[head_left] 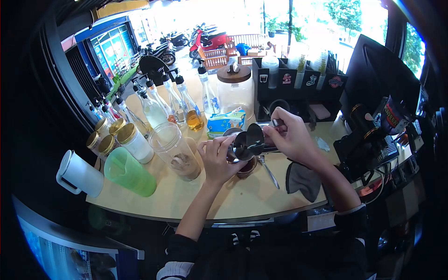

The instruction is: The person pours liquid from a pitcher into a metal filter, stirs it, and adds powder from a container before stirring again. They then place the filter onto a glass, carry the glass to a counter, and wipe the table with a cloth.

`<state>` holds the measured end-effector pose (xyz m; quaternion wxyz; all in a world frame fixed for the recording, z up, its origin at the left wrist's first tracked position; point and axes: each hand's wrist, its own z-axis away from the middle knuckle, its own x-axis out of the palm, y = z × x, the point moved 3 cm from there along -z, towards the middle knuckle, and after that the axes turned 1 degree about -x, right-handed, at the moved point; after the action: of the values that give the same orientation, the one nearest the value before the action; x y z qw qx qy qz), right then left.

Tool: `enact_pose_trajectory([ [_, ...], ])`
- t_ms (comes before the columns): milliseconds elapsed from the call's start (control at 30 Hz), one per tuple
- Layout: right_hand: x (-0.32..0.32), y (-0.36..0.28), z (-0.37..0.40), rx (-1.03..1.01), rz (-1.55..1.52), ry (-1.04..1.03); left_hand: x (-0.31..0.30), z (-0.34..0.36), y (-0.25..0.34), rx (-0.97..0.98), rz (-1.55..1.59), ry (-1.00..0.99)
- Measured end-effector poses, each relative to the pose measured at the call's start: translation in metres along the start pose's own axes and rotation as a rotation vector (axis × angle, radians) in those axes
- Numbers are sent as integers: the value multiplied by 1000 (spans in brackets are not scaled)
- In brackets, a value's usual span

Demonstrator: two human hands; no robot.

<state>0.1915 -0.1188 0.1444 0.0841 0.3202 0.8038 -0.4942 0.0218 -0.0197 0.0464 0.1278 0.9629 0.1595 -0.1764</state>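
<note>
My left hand (218,158) is closed around the side of a dark, shiny metal cup (240,148), tipped so that its round mouth shows. Against that mouth stands a curved, polished metal piece (255,138). My right hand (293,136) grips a short metal handle (277,122) just right of it; I cannot tell whether handle and curved piece are one. Directly beneath, partly hidden, is a small cup of dark reddish-brown liquid (245,171). A spoon (269,173) lies beside it. Left of my left hand stands a clear tall container (173,148) with brown powder.
Pump bottles (190,109) and gold-lidded jars (135,142) fill the left, with a green pitcher (129,171) and a white jug (80,173) in front. A tissue pack (226,124) and wooden-lidded jar (235,95) stand behind. A dark cloth (303,181) lies right, near a black cup organizer (298,88).
</note>
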Motion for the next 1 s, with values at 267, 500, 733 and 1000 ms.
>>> enact_pose_trajectory([
  [267,14,-6,-6,-101,82,-49,-4,-1,2,-4,-3,-19],
  [500,16,-13,-5,-127,156,-74,-4,0,3,-4,3,-29],
  [733,15,-16,-3,-155,232,-75,-4,0,5,-12,2,-43],
  [1000,11,-11,-2,-132,239,-51,-5,-1,5,-13,-18,-28],
])
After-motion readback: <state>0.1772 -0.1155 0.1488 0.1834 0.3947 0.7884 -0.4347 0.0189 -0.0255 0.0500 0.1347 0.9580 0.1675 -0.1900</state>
